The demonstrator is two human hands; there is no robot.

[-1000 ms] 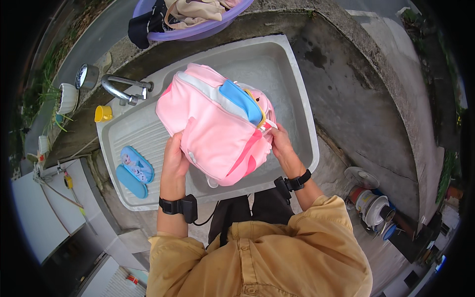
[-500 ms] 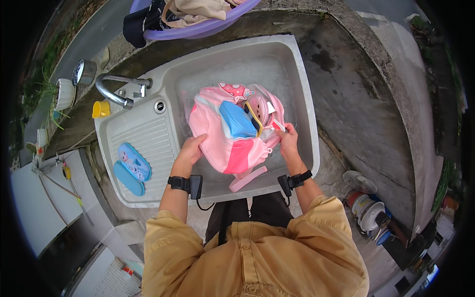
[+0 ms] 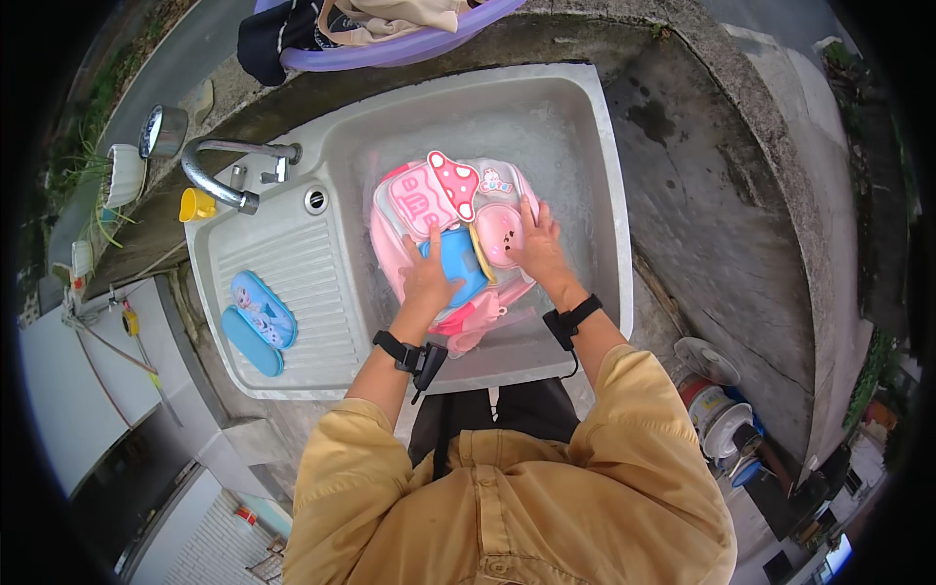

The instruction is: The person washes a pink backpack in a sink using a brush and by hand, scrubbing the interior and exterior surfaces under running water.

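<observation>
A pink child's backpack with a mushroom patch and a blue front pocket lies flat in the water of a grey stone sink. My left hand presses on the blue pocket, fingers spread over it. My right hand rests flat on the round pink pocket beside it. Both wrists wear black bands. Neither hand lifts the bag; both push down on it.
A metal tap arches over the ribbed draining board, where a pair of blue brushes lies. A yellow cup sits by the tap. A purple basin of clothes stands behind the sink. Buckets stand at lower right.
The backpack, held up above the sink a second ago, has been lowered into the basin and turned face up. Both hands moved from gripping its sides to pressing on its front.
</observation>
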